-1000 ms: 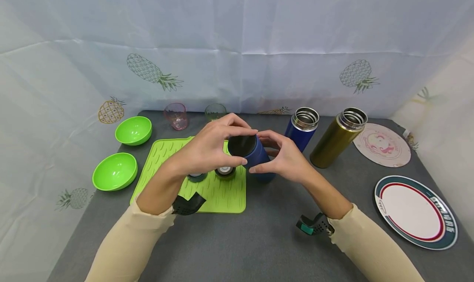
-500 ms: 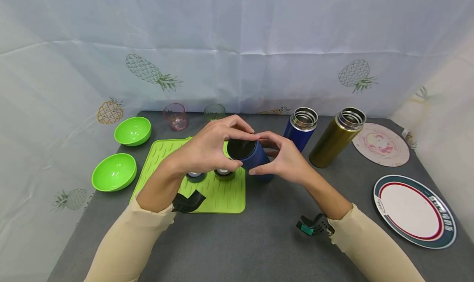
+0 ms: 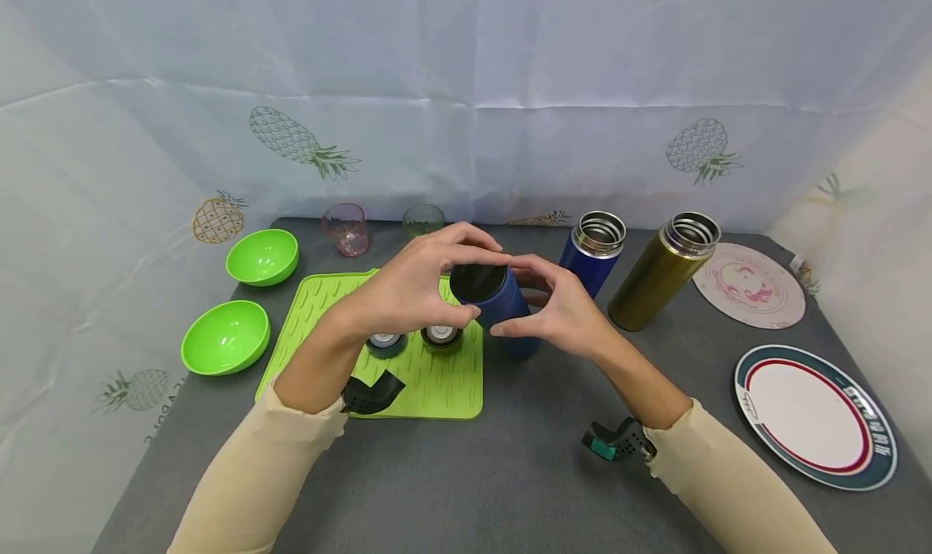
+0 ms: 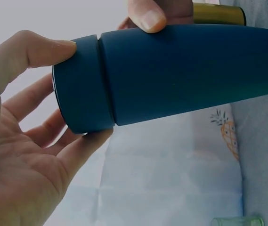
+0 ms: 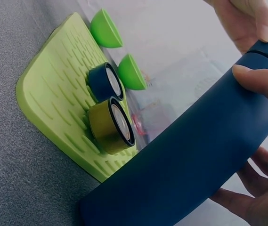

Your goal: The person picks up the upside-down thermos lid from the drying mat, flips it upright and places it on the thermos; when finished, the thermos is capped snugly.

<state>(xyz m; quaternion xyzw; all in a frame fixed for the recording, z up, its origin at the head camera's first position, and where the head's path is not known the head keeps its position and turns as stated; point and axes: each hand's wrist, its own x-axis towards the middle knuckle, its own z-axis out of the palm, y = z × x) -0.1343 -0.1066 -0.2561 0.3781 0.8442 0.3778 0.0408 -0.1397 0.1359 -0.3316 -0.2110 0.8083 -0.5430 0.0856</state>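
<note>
Leaning left, the blue bottle (image 4: 185,73) points its lid (image 4: 83,87) upward.

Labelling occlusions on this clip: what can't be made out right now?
- Held bottle, inside: covered by its cap, all views.
- Held bottle, base: cut off by the right edge, left wrist view.
- Standing blue bottle, base: partly behind the right hand, head view.
- Green glass, part: cut off by the bottom edge, left wrist view.
- Plate, lettering: too small to read, head view.

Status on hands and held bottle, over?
Left fingers pinch cap; right fingers grip blue bottle below. Cap sits on bottle. Nothing seen in the way.
</note>
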